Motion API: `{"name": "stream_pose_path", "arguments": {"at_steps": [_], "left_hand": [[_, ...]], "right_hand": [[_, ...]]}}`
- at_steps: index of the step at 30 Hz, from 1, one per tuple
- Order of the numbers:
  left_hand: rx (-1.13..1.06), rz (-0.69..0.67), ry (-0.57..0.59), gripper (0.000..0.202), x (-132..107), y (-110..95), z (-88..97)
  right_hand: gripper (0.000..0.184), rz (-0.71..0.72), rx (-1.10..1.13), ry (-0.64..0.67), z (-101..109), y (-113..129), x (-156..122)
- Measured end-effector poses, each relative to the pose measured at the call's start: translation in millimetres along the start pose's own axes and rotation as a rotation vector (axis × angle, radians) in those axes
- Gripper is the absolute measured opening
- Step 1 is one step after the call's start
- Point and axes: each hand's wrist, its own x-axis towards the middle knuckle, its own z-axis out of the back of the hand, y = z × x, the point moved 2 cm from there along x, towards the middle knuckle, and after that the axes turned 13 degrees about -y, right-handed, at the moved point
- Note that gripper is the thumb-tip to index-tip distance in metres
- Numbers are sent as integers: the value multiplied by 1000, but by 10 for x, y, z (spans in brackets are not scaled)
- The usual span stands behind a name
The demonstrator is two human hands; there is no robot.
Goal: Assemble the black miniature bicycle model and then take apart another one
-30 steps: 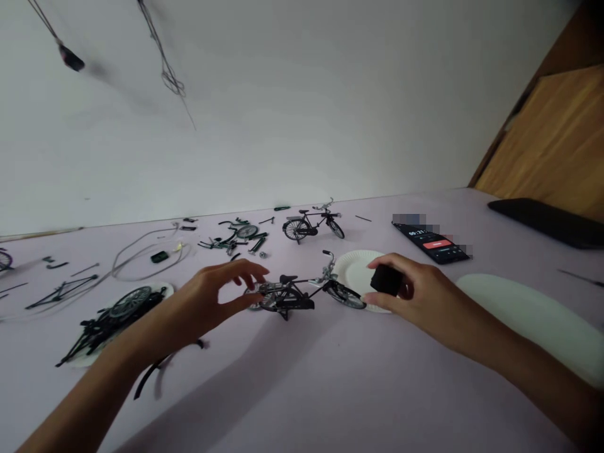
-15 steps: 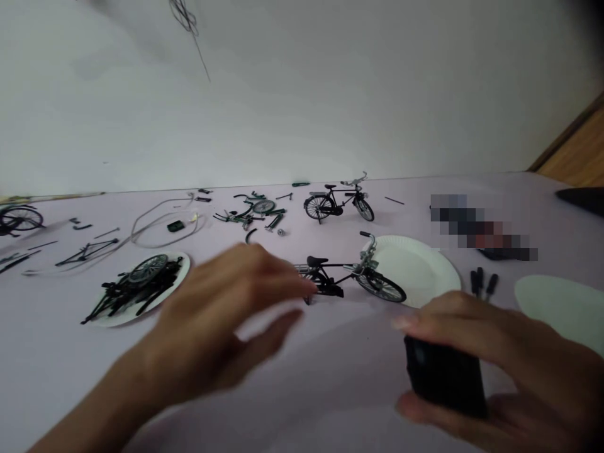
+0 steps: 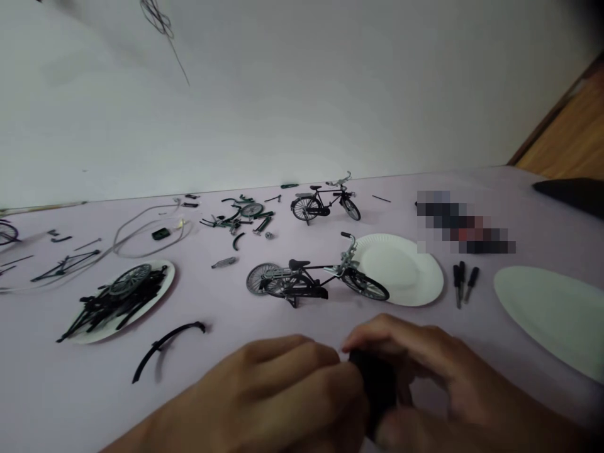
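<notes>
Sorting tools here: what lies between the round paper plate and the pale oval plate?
Three small black-handled screwdrivers lie there, side by side, in the head view.

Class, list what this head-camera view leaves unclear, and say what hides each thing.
Head view:
The black object: mostly hidden by the left hand and right hand.
Item beyond the paper plate: covered by a pixelated patch.
Dark item: cut off by the right edge.
Small dark parts: too small to identify.
</notes>
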Motion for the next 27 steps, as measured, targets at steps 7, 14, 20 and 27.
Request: {"name": "stream_pose_path", "arguments": {"at_steps": [7,14,20,27], "left_hand": [[5,161,-126,32,-19,76,-40],[91,102,-30,30,53,-5,-131],[386,1,-200,42,-14,202,170],[226,216,-721,35,-310,660,418]], "right_hand": [[11,22,-10,-206,29,-20,66],[9,134,-110,-186,-17,-74,26],[7,476,-479,-575,284,-58,86],[31,350,-565,-485,353,-295,292]]}}
